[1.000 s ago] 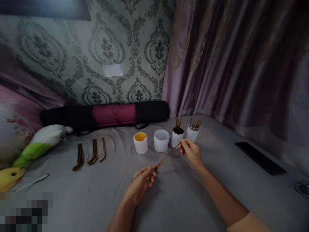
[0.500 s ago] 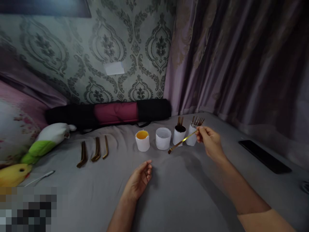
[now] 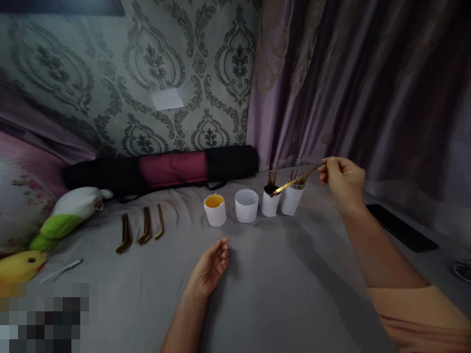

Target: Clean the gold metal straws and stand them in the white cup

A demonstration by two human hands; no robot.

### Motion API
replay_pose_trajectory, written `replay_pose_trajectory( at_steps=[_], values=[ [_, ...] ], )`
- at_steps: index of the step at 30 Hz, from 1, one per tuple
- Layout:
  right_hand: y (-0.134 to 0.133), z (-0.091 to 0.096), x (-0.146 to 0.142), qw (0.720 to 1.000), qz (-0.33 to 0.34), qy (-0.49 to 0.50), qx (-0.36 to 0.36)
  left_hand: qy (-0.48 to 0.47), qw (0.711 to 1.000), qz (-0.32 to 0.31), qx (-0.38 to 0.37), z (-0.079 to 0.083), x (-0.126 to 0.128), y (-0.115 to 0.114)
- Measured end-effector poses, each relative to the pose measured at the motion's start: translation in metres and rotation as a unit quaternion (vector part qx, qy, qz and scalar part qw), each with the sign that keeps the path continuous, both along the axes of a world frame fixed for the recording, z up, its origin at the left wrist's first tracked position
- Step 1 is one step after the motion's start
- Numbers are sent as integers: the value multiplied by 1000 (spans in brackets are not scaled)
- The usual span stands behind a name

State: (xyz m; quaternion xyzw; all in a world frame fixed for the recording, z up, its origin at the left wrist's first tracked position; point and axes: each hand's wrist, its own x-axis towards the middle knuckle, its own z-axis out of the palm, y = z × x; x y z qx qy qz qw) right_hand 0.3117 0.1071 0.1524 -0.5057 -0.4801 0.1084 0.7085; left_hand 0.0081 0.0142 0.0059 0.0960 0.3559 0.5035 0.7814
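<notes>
My right hand is raised at the right, pinching the end of a paintbrush. The brush slants down to the left, its gold part shining. Its dark tip appears over a white cup with a dark inside and thin brown sticks; whether it touches the cup I cannot tell. Behind the brush handle stands a white jar with several similar sticks. My left hand lies on the grey sheet, fingers loosely curled, holding nothing. Beyond it are a white cup with a yellow inside and a wider white cup.
Bent brown-gold sticks lie in groups at the left. Plush toys and a white cable are farther left. A black and maroon long bag lies along the wall. A black phone-like slab rests at the right.
My right hand has moved up and right with the paintbrush, and its tip has risen from in front of the cups to over the dark cup. My left hand is nearly still.
</notes>
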Motion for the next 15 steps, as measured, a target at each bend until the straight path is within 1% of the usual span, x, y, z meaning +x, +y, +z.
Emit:
replay_pose_trajectory(
  at_steps=[3,6,9,12,15],
  values=[
    [6,6,2,998,-33,-57,15,0,1000,3,-1,1,0,0],
    [12,12,1,991,-50,-120,22,-1,1000,4,-2,3,0,-1],
    [15,16,-4,982,-52,-179,21,-1,1000,7,-2,4,0,-1],
    [17,18,-11,972,-39,-233,9,2,1000,7,2,4,0,-1],
    [19,18,-18,965,-26,-260,-6,3,1000,7,-2,4,1,-1]
  ],
)
